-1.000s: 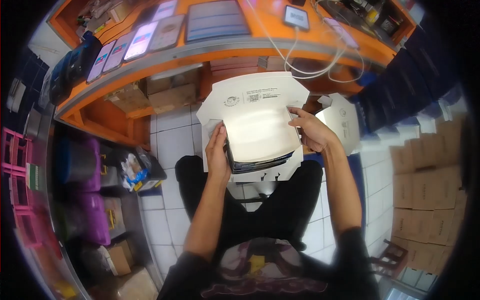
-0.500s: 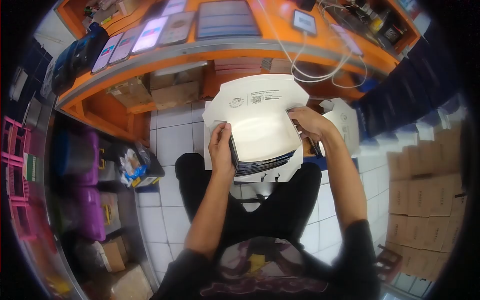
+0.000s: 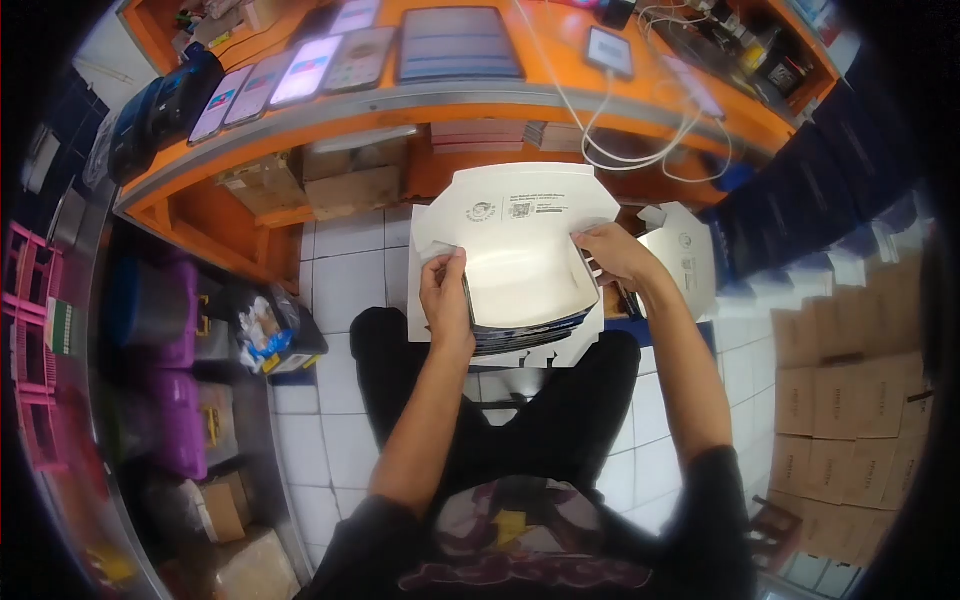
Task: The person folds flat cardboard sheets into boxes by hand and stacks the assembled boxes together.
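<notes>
A white cardboard box blank [image 3: 525,270] lies over my lap on a stack of others. Dark blue edges [image 3: 530,335] of the stack show at its near side. A round logo, a QR code and small text are printed on its far flap. My left hand [image 3: 446,297] is closed on the blank's left side, thumb near the raised side panel. At the right side, my right hand [image 3: 620,254] pinches the corner where the side panel meets the far flap. Its fingertips are partly hidden. Beside that hand lies another white blank [image 3: 688,262] with a logo.
Ahead stands an orange counter [image 3: 400,103] with several phones [image 3: 305,70], a tablet [image 3: 460,45] and white charging cables [image 3: 590,125]. Brown cartons [image 3: 840,400] are stacked at the right. Purple bins [image 3: 180,425] and a bag-lined bin [image 3: 270,335] stand at the left.
The whole view has shifted slightly. The blank's far flap sits a little nearer to me and my right hand has moved slightly along the right corner. Both hands keep their hold.
</notes>
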Demonstrator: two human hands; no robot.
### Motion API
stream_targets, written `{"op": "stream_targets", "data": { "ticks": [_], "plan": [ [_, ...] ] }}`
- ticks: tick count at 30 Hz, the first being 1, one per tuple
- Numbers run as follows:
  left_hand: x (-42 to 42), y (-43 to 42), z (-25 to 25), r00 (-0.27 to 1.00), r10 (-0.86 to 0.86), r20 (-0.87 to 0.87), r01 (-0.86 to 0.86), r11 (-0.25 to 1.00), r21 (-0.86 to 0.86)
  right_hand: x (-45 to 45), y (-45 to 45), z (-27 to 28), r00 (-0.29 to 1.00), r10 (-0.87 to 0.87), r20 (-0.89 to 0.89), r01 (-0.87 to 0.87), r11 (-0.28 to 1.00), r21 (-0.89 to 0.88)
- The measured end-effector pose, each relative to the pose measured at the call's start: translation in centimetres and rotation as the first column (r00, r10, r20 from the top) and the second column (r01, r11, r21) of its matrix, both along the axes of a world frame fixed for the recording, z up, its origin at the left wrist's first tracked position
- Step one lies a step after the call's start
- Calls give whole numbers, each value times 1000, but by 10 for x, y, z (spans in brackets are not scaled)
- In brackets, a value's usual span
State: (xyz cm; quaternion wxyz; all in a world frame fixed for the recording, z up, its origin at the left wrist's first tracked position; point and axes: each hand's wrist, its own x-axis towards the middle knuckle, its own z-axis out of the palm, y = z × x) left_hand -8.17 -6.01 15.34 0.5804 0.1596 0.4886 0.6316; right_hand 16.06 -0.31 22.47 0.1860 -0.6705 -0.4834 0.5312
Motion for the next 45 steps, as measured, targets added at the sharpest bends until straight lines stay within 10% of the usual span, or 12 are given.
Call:
{"op": "stream_targets", "data": {
  "ticks": [4, 7, 11, 32, 45],
  "plan": [
    [-2, 3, 3, 997, 65, -38, -69, 991, -116, -6, -15, 3, 995, -7, 100, 0, 998, 62],
    [-8, -2, 15, 999, 35, -23, -37, 994, -106, 3, -39, -27, 968, -84, -238, 105, 991, 80],
    [-4, -9, -4, 996, -78, -45, 78, 997, -3, -15, -72, -17, 934, -245, -262, 241, 969, -48],
    [-12, 10, 35, 931, -361, -56, 331, 898, -292, -6, -26, -36, 929, -318, -191, 284, 941, -185],
    [-15, 28, -20, 976, -217, -32, 209, 964, -166, -10, -20, -65, 899, -338, -277, 326, 941, -88]
  ]
}}
